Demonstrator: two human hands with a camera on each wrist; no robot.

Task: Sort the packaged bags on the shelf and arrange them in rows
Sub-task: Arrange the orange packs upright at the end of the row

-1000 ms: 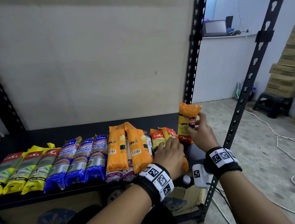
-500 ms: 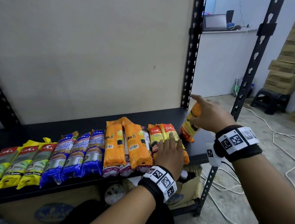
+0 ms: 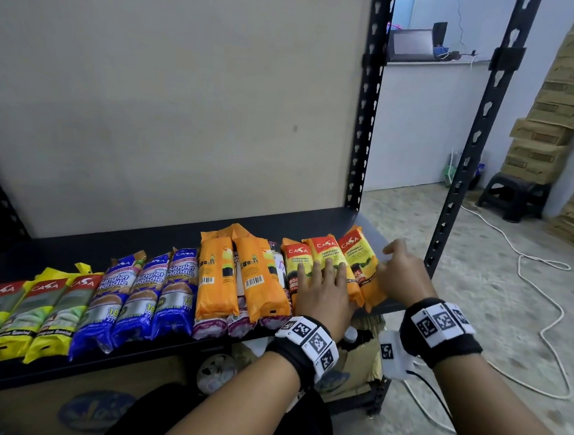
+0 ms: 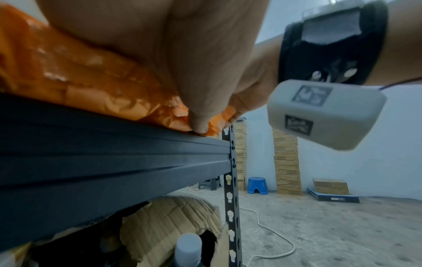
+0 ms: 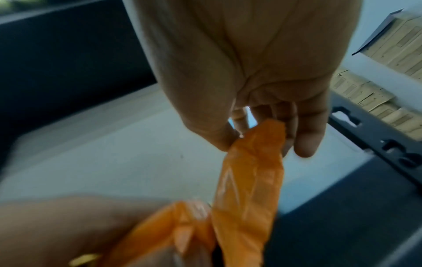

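Note:
Packaged bags lie in a row on the black shelf (image 3: 139, 240): yellow-green packs (image 3: 24, 313), blue Singlet Handle packs (image 3: 142, 295), orange barcode packs (image 3: 218, 280) over purple ones (image 3: 208, 328), then three orange CASA packs. My left hand (image 3: 324, 275) presses flat, fingers straight, on the two left CASA packs (image 3: 310, 253). The rightmost CASA pack (image 3: 356, 257) lies at the shelf's right end. My right hand (image 3: 400, 271) holds it from its right side. In the right wrist view that pack (image 5: 248, 189) sits between thumb and fingers (image 5: 306, 144). In the left wrist view my palm (image 4: 182, 63) covers an orange pack (image 4: 80, 77).
Black rack uprights (image 3: 365, 120) (image 3: 469, 146) stand at the shelf's right end. Torn cardboard (image 3: 363, 360) and a bottle sit under the shelf. A white cable (image 3: 546, 306) runs over the floor. A black stool (image 3: 514, 197) and stacked cartons (image 3: 562, 101) are at the right.
My right hand carried the orange CASA pack from upright at the back right down to lie beside the other two. My left hand stayed on those packs.

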